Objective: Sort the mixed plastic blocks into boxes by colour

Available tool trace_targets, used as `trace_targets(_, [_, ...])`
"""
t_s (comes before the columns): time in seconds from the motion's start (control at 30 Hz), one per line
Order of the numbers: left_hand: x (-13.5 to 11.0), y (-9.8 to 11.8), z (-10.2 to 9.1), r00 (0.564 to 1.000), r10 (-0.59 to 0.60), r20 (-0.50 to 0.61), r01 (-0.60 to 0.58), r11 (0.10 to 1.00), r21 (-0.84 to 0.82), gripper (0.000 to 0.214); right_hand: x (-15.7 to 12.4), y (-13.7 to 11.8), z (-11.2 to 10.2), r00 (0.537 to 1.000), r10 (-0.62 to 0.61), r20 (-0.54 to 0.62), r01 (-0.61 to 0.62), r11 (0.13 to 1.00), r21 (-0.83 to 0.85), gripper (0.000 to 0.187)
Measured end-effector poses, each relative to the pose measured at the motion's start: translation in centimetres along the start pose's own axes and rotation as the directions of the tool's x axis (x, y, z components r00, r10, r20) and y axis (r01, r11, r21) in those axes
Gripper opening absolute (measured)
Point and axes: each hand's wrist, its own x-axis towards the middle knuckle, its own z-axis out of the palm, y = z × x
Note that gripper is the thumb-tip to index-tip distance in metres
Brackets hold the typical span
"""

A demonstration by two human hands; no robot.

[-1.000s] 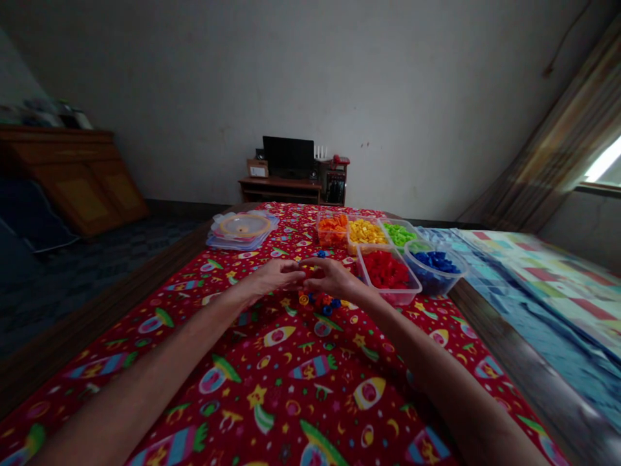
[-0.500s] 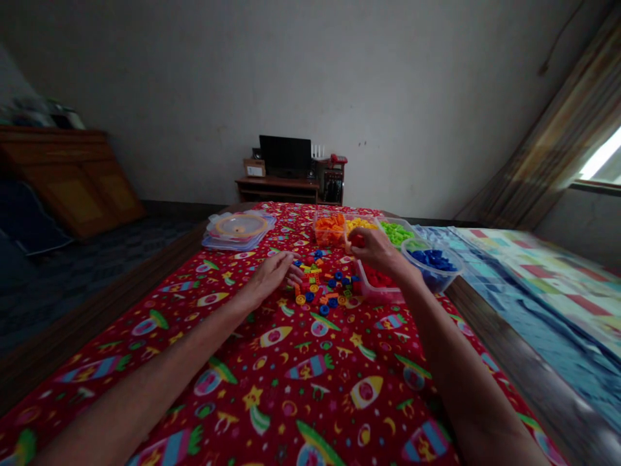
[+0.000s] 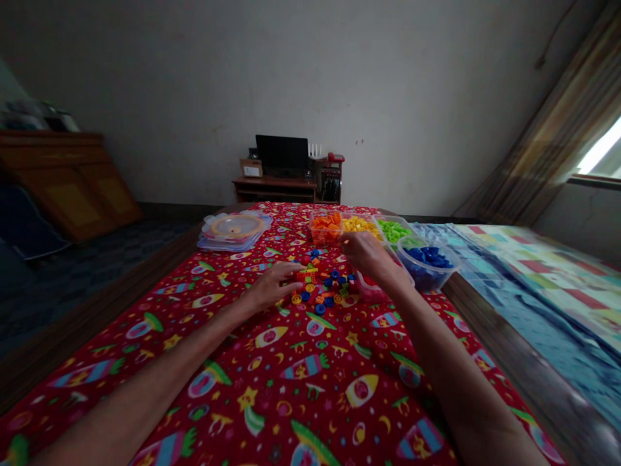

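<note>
My left hand [image 3: 270, 286] lies on the red rocket-print cloth [image 3: 310, 375], fingers stretched toward a pile of small coloured pieces [image 3: 323, 289] and touching its left edge. My right hand [image 3: 372, 257] hovers over the clear tub of red pieces [image 3: 369, 295], which it mostly hides. Its back faces me and its fingers curl downward, so whatever they hold is hidden. Behind stand tubs of orange pieces [image 3: 326, 226], yellow pieces [image 3: 359, 224] and green pieces [image 3: 394, 230], and a round bowl of blue pieces [image 3: 427, 262] sits to the right.
A stack of clear lids [image 3: 233, 230] lies at the far left of the table. The table's wooden edge [image 3: 514, 362] runs along the right, beside a patterned mat [image 3: 543, 278]. A low stand with a dark screen [image 3: 283, 169] is at the back wall, and a wooden cabinet [image 3: 63, 184] is on the left.
My hands, pinched together over the pile a second ago, have parted. The right hand swung to the red tub carrying a red piece and then lowered over it. The left stayed at the pile.
</note>
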Motion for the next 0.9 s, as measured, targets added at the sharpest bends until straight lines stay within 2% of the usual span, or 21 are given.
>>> trace_targets(0.1, [-0.2,0.4,0.6,0.996,0.086,0.028,-0.087,0.994,0.069,0.031,-0.3,-2.6,3.1,0.990,-0.116,0.086,0.112,0.993,0.044,0.026])
trace_targets(0.23, [-0.2,0.6,0.9,0.999,0.036,-0.014,-0.033,0.987,0.155,0.030,-1.1,-3.6,7.2,0.982,-0.171,0.078,0.171,0.985,0.004,0.036])
trace_targets(0.33, [-0.1,0.7,0.9,0.997,-0.031,-0.074,0.041,0.990,0.132,0.039,-1.3,-3.0,8.7,0.977,-0.176,0.116,0.176,0.984,0.015,0.036])
trace_targets(0.47, [0.0,0.4,0.9,0.984,-0.138,-0.110,0.129,0.988,-0.081,0.050,-0.7,-2.2,8.3,0.973,-0.192,0.126,0.177,0.977,0.118,0.018])
trace_targets(0.67, [0.4,-0.2,0.7,0.965,-0.237,-0.115,0.181,0.915,-0.360,0.065,-0.4,-2.6,6.9,0.983,-0.175,0.061,0.167,0.979,0.118,0.027])
trace_targets(0.8, [0.5,-0.5,0.1,0.960,-0.266,-0.087,0.221,0.911,-0.349,0.048,-0.6,-2.8,7.3,0.979,-0.202,-0.029,0.204,0.966,0.157,0.020])
trace_targets(0.9, [0.4,-0.8,-0.2,0.950,-0.303,-0.075,0.267,0.912,-0.312,0.046,-0.7,-2.9,7.4,0.978,-0.205,-0.032,0.207,0.966,0.157,0.013])
